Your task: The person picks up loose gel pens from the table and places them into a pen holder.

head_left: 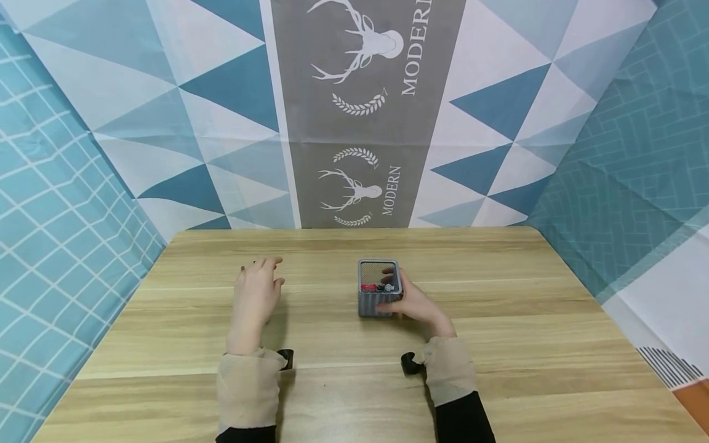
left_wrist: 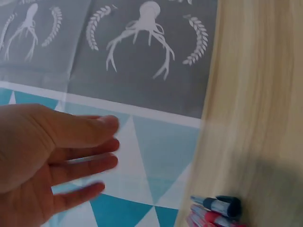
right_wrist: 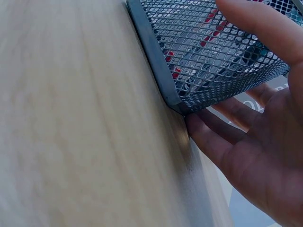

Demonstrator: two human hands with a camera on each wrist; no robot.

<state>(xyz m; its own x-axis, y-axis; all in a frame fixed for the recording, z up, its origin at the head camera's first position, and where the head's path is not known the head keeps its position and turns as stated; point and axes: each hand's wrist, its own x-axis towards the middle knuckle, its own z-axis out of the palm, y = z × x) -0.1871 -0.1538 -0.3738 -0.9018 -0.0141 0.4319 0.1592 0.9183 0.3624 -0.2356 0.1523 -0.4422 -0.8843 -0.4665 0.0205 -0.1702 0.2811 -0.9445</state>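
A square mesh pen holder of grey metal stands on the table, with red and dark ends showing inside it. My right hand grips it from the right, thumb across the near side and fingers round the far side. In the right wrist view the mesh holder has its bottom edge at the wood, with red and dark items showing through. My left hand is held over the left part of the table, fingers apart and nothing in them. Several pens with dark and red caps show below it in the left wrist view.
The light wooden table reaches back to a wall cloth with grey and blue patterns. Blue patterned cloths hang at both sides. A dark curved piece sticks out from the right cuff, and a similar one from the left.
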